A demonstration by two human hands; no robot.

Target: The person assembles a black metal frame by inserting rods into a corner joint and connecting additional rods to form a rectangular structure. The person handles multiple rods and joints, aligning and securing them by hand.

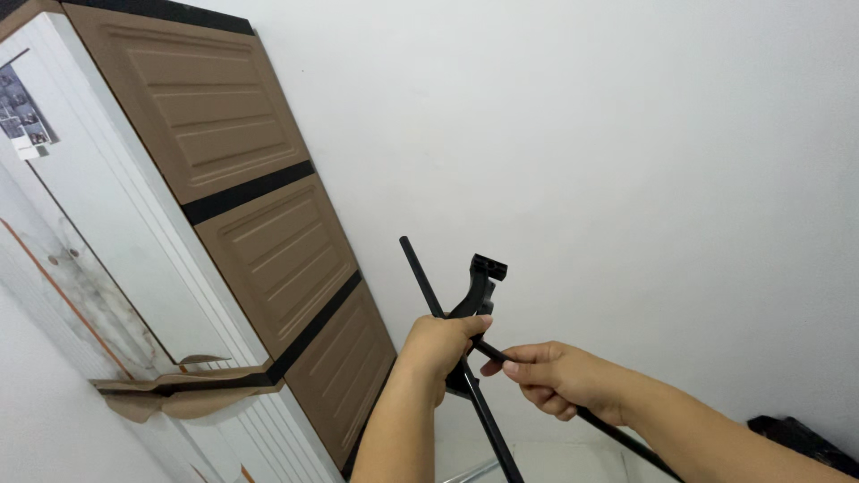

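Note:
My left hand (440,347) is closed around a black plastic bracket (481,284) where it meets a thin black rod (420,268) that rises up and to the left. My right hand (553,374) pinches a second thin black rod (626,438) that runs down to the lower right. The two rods cross between my hands in front of a white wall. The bracket's square top end sticks up above my left thumb.
A tall brown and white plastic cabinet (224,179) with black bands stands at the left, with a torn piece of cardboard (179,389) by its side. A dark object (805,438) lies at the lower right corner.

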